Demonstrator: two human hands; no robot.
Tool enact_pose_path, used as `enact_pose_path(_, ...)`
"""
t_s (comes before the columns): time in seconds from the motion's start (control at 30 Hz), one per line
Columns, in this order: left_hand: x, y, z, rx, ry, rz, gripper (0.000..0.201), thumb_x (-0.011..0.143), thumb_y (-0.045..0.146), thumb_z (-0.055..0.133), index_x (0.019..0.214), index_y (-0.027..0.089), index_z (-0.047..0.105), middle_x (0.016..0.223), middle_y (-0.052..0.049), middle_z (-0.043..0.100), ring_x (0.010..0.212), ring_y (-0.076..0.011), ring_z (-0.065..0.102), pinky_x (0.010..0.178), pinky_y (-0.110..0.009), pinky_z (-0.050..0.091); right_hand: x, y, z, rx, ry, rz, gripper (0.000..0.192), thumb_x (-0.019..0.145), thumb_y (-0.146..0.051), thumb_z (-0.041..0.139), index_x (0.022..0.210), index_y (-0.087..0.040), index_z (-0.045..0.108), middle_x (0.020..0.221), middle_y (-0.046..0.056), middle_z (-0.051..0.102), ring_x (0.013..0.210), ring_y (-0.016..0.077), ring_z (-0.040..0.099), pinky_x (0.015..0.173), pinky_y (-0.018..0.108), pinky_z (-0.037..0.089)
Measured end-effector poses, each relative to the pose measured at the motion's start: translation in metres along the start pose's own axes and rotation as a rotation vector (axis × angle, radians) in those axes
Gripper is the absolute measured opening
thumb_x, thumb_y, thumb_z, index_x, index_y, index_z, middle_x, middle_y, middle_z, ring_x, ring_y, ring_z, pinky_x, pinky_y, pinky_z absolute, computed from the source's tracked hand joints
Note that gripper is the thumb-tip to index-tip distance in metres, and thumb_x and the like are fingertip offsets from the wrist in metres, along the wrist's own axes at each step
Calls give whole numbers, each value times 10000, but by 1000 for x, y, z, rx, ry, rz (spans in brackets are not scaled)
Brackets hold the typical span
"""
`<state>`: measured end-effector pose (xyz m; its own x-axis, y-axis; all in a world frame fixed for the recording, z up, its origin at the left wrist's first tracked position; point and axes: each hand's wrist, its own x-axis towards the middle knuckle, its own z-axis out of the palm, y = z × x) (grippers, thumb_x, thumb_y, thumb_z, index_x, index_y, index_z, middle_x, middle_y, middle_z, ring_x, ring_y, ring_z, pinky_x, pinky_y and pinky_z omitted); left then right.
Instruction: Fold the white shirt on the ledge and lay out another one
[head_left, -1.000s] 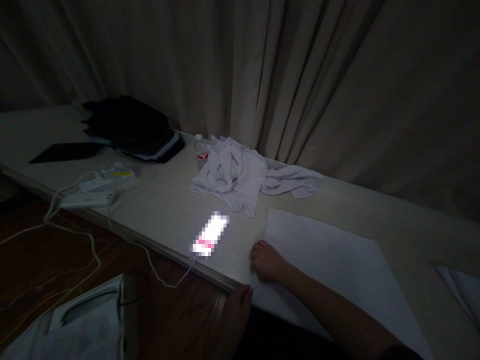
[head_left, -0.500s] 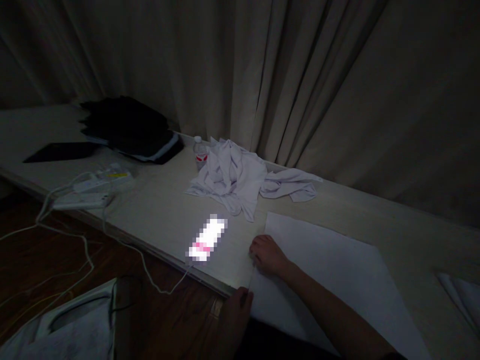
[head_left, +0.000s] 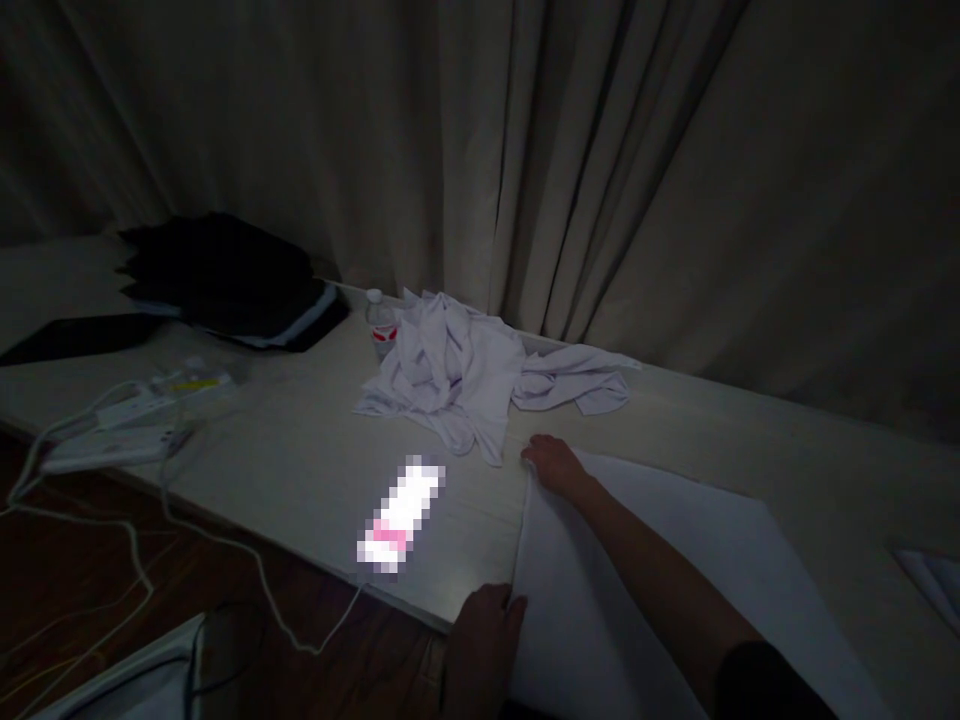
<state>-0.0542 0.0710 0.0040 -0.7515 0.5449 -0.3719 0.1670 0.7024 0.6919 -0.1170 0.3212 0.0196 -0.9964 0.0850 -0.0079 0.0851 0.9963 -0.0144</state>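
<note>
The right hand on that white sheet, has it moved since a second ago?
Yes. The right hand slid along the flat white cloth's left edge, away from the table's front edge and towards the crumpled white garment, now close beside it.

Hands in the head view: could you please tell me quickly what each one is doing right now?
Left hand: grips the near left corner of the flat white cloth.
Right hand: pinches that cloth's far left corner.

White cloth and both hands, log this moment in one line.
left hand: near corner of white cloth | right hand: far corner | phone: lit, beside
</note>
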Motion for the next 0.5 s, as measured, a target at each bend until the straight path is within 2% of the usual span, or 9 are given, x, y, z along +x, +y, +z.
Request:
enact_pose_path(0.07, 0, -2, 1, -52, -3, -7, 351, 836, 405, 412, 1006, 184, 625, 1072, -104, 686, 1024, -229, 607, 890, -337, 414, 2, 1, 3, 4, -3, 12, 260, 837, -107, 453, 1005, -190, 634, 1056, 105, 607, 1001, 205, 545, 867, 332, 402)
enact_pose_path(0.17, -3, -3, 2, -101, 7, -40, 341, 822, 388, 435, 1047, 192, 598, 1050, -94, 689, 954, -217, 629, 860, -331, 438, 0, 3, 4, 10, 14, 21, 205, 827, -111, 468, 947, -172, 622, 1010, 100, 606, 975, 201, 541, 843, 319, 406)
enact_pose_path(0.23, -7, -2, 3, -127, 33, -32, 326, 810, 383, 456, 1038, 191, 592, 1025, -96, 687, 917, -220, 633, 848, -338, 451, -5, 6, 2, 12, 34, 18, 198, 802, -92, 486, 936, -167, 612, 1038, 102, 598, 1005, 204, 526, 863, 321, 399)
enact_pose_path(0.37, -15, -1, 2, -217, 98, 68, 264, 819, 382, 453, 911, 197, 616, 981, -100, 677, 930, -225, 626, 859, -342, 462, -22, 11, -4, 12, 110, -2, 272, 761, -52, 494, 988, -165, 593, 1219, 119, 542, 1149, 217, 460, 959, 346, 366)
enact_pose_path(0.5, -17, -1, 0, -234, 104, 98, 328, 848, 394, 402, 957, 193, 638, 1046, -105, 668, 979, -219, 618, 883, -344, 459, -40, 17, -12, -12, 233, -25, 278, 753, -46, 482, 983, -151, 598, 1235, 143, 547, 1174, 242, 456, 991, 385, 364)
